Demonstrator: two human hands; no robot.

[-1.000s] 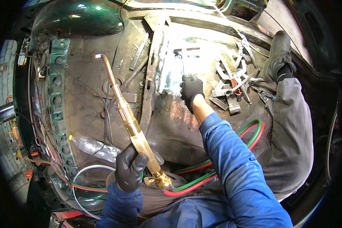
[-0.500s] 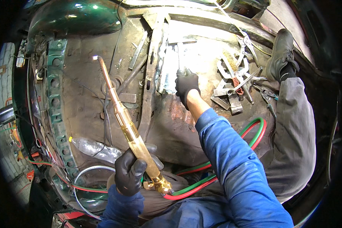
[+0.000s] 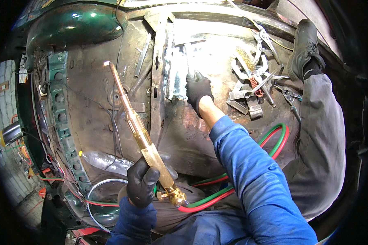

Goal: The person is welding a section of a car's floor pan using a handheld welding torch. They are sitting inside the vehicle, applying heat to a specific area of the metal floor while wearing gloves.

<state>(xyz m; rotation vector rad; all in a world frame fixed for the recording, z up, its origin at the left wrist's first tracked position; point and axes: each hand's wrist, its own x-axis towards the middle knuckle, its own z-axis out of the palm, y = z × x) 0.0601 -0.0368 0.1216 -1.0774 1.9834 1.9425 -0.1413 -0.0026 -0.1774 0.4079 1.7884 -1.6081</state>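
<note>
My left hand (image 3: 142,181), in a black glove, is closed around the handle of a brass gas torch (image 3: 154,161). Its copper neck slants up and left, with a small bright glow at the bent tip. Red and green hoses (image 3: 206,203) run from the valve end beneath my right sleeve. In my gloved right hand (image 3: 199,87) is a hammer (image 3: 188,61) with a thin metal shaft and a long, narrow head. That head rests over or on the brightly lit sheet metal (image 3: 216,61); glare hides whether it touches.
Right of my right hand lie locking pliers (image 3: 266,38), a wire brush (image 3: 245,59), a clamp and metal pieces. A ribbed metal rail (image 3: 156,81) crosses the floor panel. A clear plastic bottle (image 3: 106,163) lies left. My shoe (image 3: 306,49) rests at the far right.
The view has shifted slightly, so the scene sits a little differently. Both hands keep their holds on the torch and hammer; the hammer's head has tilted slightly.
</note>
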